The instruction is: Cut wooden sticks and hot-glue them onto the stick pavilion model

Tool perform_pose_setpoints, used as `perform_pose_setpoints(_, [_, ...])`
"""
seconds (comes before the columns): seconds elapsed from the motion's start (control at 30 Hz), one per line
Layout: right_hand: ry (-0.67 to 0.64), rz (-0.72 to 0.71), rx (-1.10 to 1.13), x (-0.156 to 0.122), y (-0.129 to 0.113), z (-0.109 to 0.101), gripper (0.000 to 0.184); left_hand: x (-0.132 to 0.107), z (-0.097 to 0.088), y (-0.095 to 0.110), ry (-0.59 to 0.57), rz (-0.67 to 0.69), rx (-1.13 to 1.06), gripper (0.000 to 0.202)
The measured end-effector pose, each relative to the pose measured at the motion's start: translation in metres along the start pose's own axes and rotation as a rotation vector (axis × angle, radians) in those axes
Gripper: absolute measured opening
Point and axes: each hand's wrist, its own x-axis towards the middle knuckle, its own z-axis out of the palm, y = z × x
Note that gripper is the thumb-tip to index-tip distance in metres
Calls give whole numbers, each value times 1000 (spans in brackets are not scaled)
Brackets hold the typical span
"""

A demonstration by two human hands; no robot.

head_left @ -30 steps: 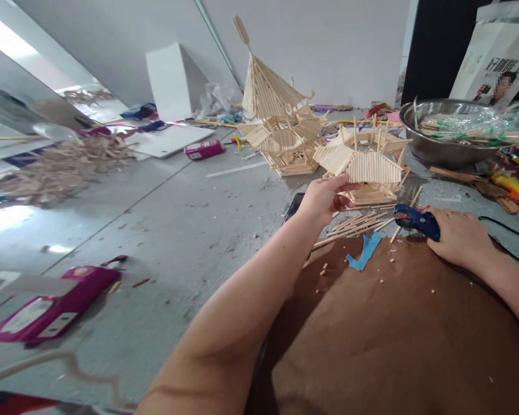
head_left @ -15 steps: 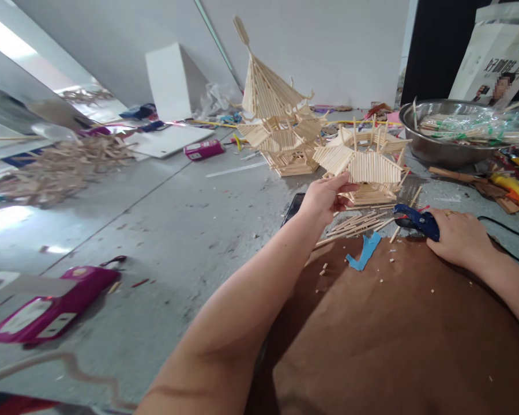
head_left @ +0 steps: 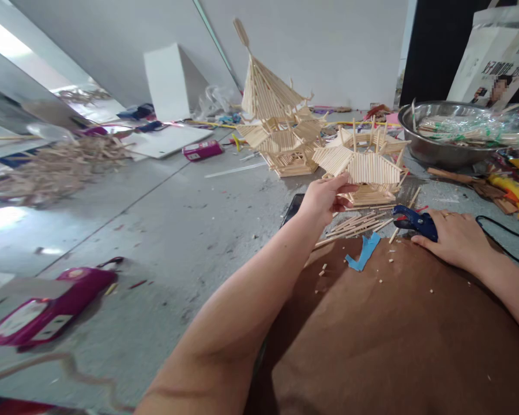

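My left hand (head_left: 326, 196) reaches forward, fingers pinched at the lower roof edge of a small pavilion model (head_left: 372, 168) built of thin wooden sticks. Parts of its fingers hide behind the roof. My right hand (head_left: 454, 233) lies over the handles of blue-handled cutters (head_left: 415, 222), thumb stretched along the near side. Their jaws point left, over loose wooden sticks (head_left: 357, 223) in front of the model. A strip of blue tape (head_left: 364, 252) and tiny stick offcuts lie on the brown surface (head_left: 406, 334) close to me.
Behind stands a taller stick tower (head_left: 277, 95) with a pointed roof. At right are a metal bowl (head_left: 432, 151) of bagged sticks, a yellow glue gun (head_left: 516, 193) and a black cord. Magenta power strips (head_left: 52, 305) and a blurred pile of sticks (head_left: 73, 167) occupy the left floor.
My right thumb has stretched forward along the cutters, and the hand has shifted very slightly. The left hand stays at the same roof edge.
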Motion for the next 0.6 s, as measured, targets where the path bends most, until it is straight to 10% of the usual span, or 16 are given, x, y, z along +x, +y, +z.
perform_pose_setpoints(0.47, [77,-13,79,5,4,-11,65,-10,1,-7,145,187,182,25])
perform_pose_setpoints(0.6, [162,258,126,6,37,-36,49,-13,0,-19,256,399,386,29])
